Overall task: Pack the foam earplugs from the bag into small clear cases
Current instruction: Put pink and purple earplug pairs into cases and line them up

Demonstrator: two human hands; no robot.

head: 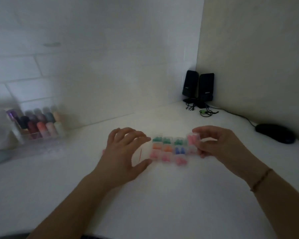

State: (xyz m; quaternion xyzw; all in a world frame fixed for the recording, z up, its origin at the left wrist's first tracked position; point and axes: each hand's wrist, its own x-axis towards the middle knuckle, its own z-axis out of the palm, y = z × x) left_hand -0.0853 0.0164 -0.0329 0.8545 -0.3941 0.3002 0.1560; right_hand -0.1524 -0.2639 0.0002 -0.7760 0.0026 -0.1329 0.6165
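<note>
Several small clear cases point(169, 149) lie in rows on the white desk point(162, 195), holding green, orange, blue and pink foam earplugs. My left hand point(124, 152) rests at the left end of the rows, fingers spread around a clear bag point(141, 152) with a red line on it. My right hand point(217, 144) is at the right end, fingertips pinching a clear case point(193, 138) with pink earplugs inside. The picture is blurred, so finer detail is lost.
A clear organiser point(38, 128) with several coloured bottles stands at the back left. Two black speakers point(198, 87) with cables sit in the far corner. A black mouse point(274, 133) lies at the right. Walls close the back and right sides.
</note>
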